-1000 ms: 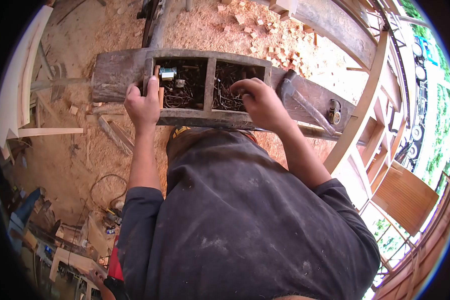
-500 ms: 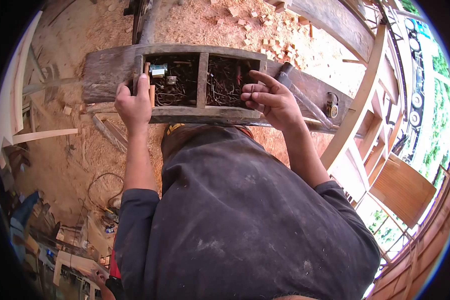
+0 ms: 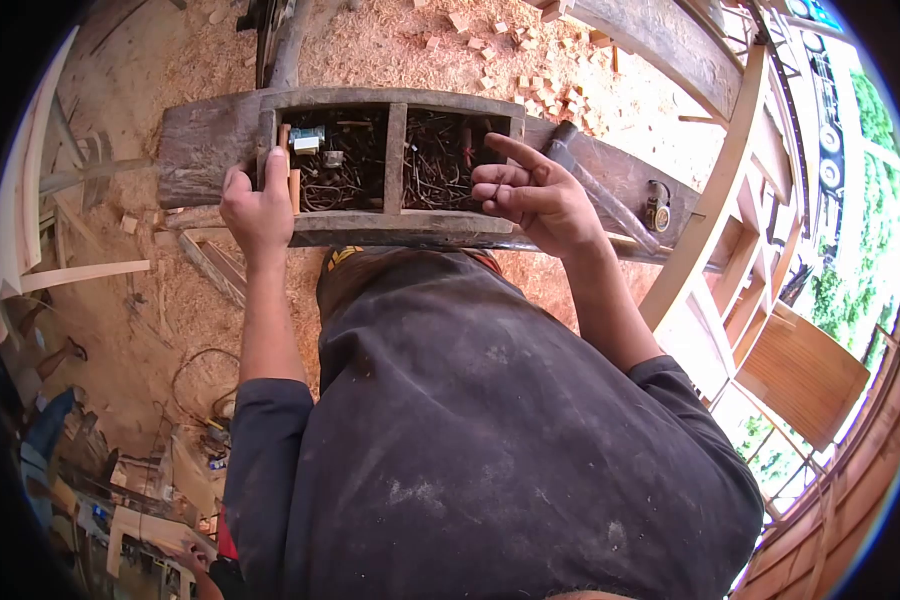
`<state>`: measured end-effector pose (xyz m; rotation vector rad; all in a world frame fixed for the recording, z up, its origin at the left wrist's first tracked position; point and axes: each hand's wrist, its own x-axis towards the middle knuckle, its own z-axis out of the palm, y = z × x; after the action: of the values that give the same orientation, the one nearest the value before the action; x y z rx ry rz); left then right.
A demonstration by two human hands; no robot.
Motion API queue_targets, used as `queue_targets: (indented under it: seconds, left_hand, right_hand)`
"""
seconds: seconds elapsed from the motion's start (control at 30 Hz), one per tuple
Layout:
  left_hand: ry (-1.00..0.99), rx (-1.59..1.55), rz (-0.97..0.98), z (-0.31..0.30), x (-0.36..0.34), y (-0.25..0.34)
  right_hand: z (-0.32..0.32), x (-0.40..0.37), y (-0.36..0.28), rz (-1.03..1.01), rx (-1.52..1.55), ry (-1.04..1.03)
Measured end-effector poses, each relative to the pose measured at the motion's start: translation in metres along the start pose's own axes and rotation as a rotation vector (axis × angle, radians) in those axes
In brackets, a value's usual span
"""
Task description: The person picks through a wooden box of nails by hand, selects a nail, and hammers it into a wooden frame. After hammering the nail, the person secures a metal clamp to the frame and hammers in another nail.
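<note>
While hands sit apart, a box lies between.

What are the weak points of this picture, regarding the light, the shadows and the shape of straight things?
Head view, right side: daylight burns out, washing the greenery pale; head view, middle: shadow inside the wooden box makes the thin pieces hard to separate; head view, overall: strong wide-angle curving, with a black rounded border.
</note>
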<state>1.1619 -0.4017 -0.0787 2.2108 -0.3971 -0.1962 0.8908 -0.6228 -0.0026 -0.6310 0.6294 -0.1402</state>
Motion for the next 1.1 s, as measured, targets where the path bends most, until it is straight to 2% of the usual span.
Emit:
queue_targets:
  seconds: [0.1,0.17,0.2,0.27,0.3,0.37,0.4,0.43,0.53,0.67,0.73,0.87,0.93,0.97,1.03,1.1]
  left_hand:
    - [-0.001,-0.005,-0.002,0.001,0.001,-0.002]
    - [0.000,-0.010,-0.009,0.002,0.000,-0.001]
    - [0.024,-0.017,-0.007,0.002,-0.001,0.003]
    - [0.044,-0.020,-0.008,0.000,-0.001,0.005]
    - [0.021,0.000,-0.024,-0.001,-0.001,0.005]
    - [-0.005,0.022,-0.040,0.000,-0.002,0.004]
    - [-0.001,0.014,-0.035,0.000,-0.002,0.004]
    - [0.003,0.007,-0.029,0.000,-0.001,0.004]
    - [-0.014,0.021,-0.044,-0.003,-0.003,0.012]
    - [-0.018,0.027,-0.043,0.000,-0.001,0.004]
    - [-0.020,0.019,-0.047,0.001,-0.001,0.005]
    - [0.008,0.025,-0.025,0.001,-0.001,0.005]
    - [0.018,0.008,-0.031,0.001,-0.002,0.009]
    - [0.019,-0.010,-0.028,0.000,-0.003,0.010]
    - [0.020,-0.015,-0.020,0.002,-0.002,0.003]
    - [0.023,-0.024,-0.010,0.005,-0.001,0.001]
  right_hand:
    - [0.004,-0.002,-0.003,-0.003,0.001,-0.003]
    - [0.011,-0.004,-0.009,-0.002,-0.149,0.150]
    - [0.006,-0.003,-0.008,0.001,-0.148,0.151]
    - [-0.004,0.001,-0.007,-0.034,-0.451,0.251]
    - [-0.004,0.002,-0.005,-0.029,-0.447,0.255]
    - [0.004,0.009,0.000,-0.003,-0.629,0.313]
    - [0.017,0.014,0.001,0.012,-0.818,0.334]
    - [0.028,0.019,0.003,0.013,-0.812,0.335]
    - [0.043,0.034,0.018,-0.304,-1.589,0.226]
    - [0.057,0.061,0.027,-0.183,-1.792,0.302]
    - [0.049,0.072,0.034,-0.114,-1.844,0.254]
    - [0.046,0.063,0.028,-0.114,-1.863,0.253]
    - [0.039,0.046,0.013,-0.080,-1.225,0.147]
    - [0.047,0.035,-0.001,0.167,-0.813,0.167]
    - [0.034,0.018,-0.008,0.253,-0.306,0.025]
    - [0.031,0.010,-0.009,0.255,-0.226,-0.011]
